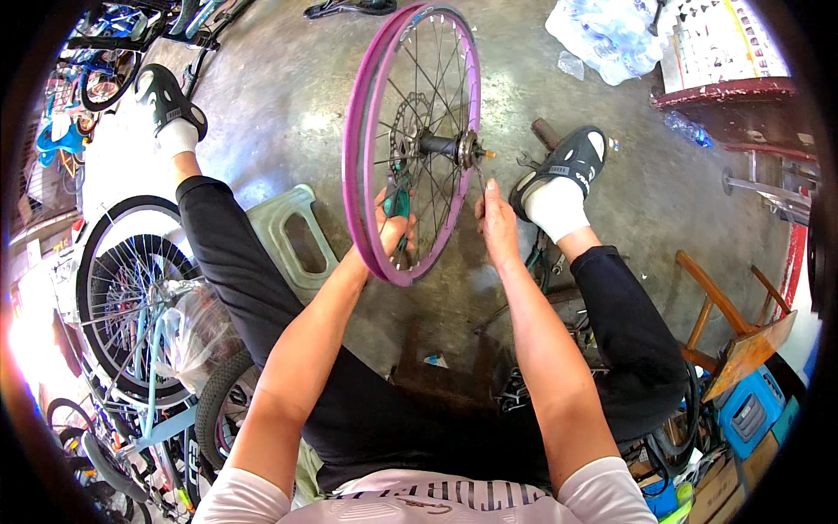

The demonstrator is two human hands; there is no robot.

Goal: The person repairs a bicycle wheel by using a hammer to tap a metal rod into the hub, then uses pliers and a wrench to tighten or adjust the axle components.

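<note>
A bicycle wheel (477, 96) with a bare purple rim stands upright in front of me, its spokes, brake disc (408, 118) and dark hub (439, 145) showing. My left hand (393, 229) is at the lower left of the wheel, closed around green-handled pliers (398, 203) that reach up toward the hub; rim and spokes partly cover the fingers. Right of the wheel, my right hand (499, 227) is closed with its thumb pointing up, on a slim metal spanner (479, 178) that meets the hub's axle end (489, 155).
A pale green plastic stool (297, 223) stands left of the wheel. Several bicycles and wheels (131, 279) crowd the left side. Loose tools (559, 262) lie by my right foot. A wooden stool (742, 341) lies tipped at right, near a blue plastic stool (751, 410).
</note>
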